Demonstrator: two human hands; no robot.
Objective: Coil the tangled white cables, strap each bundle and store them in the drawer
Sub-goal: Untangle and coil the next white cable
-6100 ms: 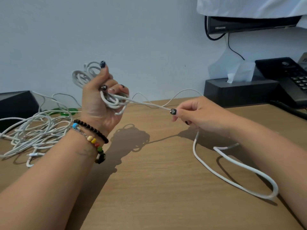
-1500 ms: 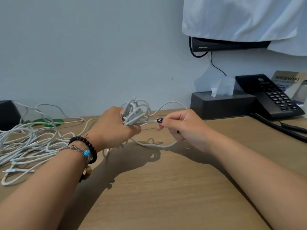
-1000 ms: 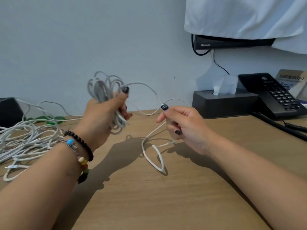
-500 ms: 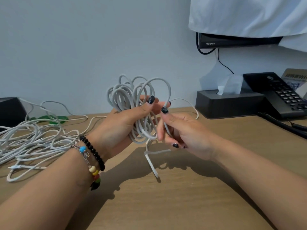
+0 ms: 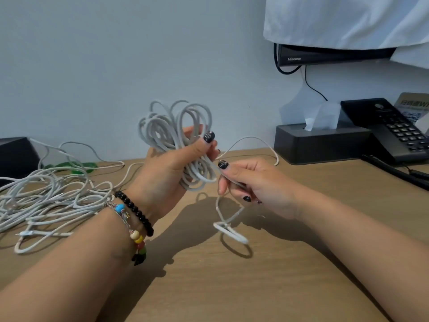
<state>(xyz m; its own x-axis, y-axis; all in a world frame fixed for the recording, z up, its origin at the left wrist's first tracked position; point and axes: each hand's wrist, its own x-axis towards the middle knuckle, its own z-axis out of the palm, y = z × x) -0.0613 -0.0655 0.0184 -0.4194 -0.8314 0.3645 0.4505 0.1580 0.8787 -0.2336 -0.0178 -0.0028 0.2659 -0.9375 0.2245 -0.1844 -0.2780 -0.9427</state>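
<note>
My left hand holds a coil of white cable upright above the wooden desk, thumb pressed over the loops. My right hand sits just to the right of the coil and pinches the same cable's loose tail, which hangs down and ends in a small loop on the desk. Another strand arcs from the hands toward the tissue box. A tangled pile of white cables lies on the desk at the left. No strap and no drawer are in view.
A black tissue box and a black desk phone stand at the back right, the phone's cord running along the desk. A black box sits at the far left. Green items lie behind the pile.
The coil in my left hand has grown over the last seconds and the loose tail has shortened. My right hand has dropped slightly away from the coil, still holding the tail.
</note>
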